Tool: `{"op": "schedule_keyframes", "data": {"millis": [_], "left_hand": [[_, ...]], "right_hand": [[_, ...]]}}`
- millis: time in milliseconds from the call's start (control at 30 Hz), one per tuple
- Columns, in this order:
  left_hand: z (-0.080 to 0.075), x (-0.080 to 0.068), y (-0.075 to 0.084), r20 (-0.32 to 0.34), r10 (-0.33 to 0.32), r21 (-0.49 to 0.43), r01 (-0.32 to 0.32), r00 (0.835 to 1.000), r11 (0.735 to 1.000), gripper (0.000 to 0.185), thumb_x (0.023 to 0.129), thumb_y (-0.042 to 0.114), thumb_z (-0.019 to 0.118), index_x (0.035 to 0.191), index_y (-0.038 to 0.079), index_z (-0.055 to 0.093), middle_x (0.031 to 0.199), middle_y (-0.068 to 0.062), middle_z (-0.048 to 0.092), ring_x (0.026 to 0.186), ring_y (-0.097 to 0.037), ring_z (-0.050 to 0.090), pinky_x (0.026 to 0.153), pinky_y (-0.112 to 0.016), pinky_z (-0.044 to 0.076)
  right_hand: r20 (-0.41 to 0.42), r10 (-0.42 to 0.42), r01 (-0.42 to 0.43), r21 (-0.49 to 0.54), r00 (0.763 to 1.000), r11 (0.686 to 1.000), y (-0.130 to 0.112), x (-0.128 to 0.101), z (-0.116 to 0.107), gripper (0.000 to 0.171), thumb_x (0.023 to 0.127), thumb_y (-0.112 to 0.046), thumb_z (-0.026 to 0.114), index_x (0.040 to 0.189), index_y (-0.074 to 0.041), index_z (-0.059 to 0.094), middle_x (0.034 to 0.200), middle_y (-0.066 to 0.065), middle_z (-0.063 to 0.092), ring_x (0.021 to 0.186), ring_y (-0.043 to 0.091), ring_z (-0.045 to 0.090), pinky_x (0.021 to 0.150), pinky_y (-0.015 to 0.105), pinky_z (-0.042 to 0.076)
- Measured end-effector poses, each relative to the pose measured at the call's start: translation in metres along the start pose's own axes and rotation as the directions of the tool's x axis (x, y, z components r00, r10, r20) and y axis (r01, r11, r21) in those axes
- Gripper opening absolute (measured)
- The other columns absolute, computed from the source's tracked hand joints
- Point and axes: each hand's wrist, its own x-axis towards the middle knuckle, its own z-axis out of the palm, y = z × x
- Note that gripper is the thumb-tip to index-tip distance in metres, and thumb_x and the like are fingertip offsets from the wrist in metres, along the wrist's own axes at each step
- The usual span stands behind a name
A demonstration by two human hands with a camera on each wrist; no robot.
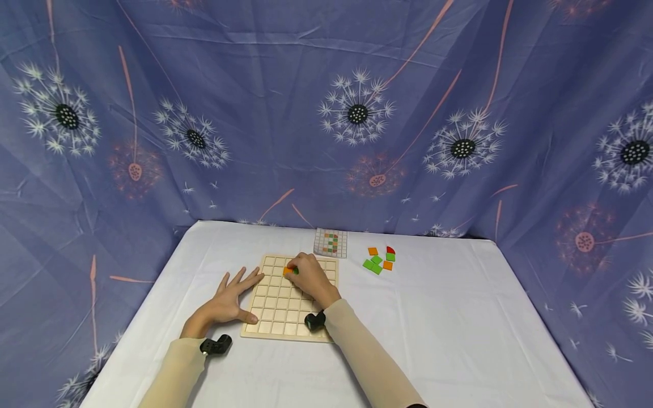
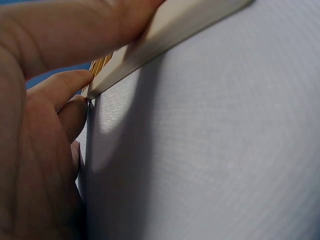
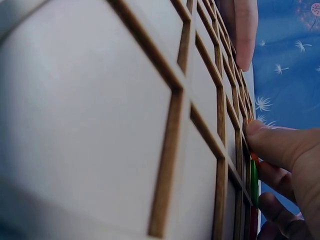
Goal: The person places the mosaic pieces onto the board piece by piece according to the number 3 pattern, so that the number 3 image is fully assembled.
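Note:
A pale wooden grid board [image 1: 278, 317] lies on the white table. My right hand [image 1: 310, 277] is over its upper part, thumb and fingers pinching a small orange tile [image 1: 287, 271] at the grid. Right beside that tile is a green piece [image 3: 254, 182], with a red piece [image 3: 253, 222] farther along, partly hidden by the fingers. My left hand [image 1: 224, 303] is spread at the board's left side; its thumb and a fingertip touch the board's edge [image 2: 135, 62], and it grips nothing.
A card with a printed coloured grid pattern [image 1: 330, 243] lies behind the board. To the right are loose tiles: several green ones [image 1: 376, 269], two orange ones [image 1: 388, 265] and a red rounded piece [image 1: 390, 250]. A blue dandelion-print cloth [image 1: 285, 141] hangs behind the table.

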Motion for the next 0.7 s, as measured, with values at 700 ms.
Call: {"op": "schedule_keyframes", "data": {"millis": [700], "left_hand": [[-0.001,0.0,-0.001,0.011,-0.009,0.001,0.009,1.0,1.0,0.121,0.06,0.051,0.091,0.159,0.009,0.038,0.17,-0.018,0.024,0.156,-0.052,0.005,0.121,-0.071,-0.012]], "right_hand": [[0.006,-0.026,0.025,0.1,1.0,0.995,0.007,-0.009,-0.015,0.036,0.098,-0.026,0.072,0.13,-0.009,0.07,0.122,0.006,0.067,0.107,0.019,0.063,0.092,0.029,0.058]]}}
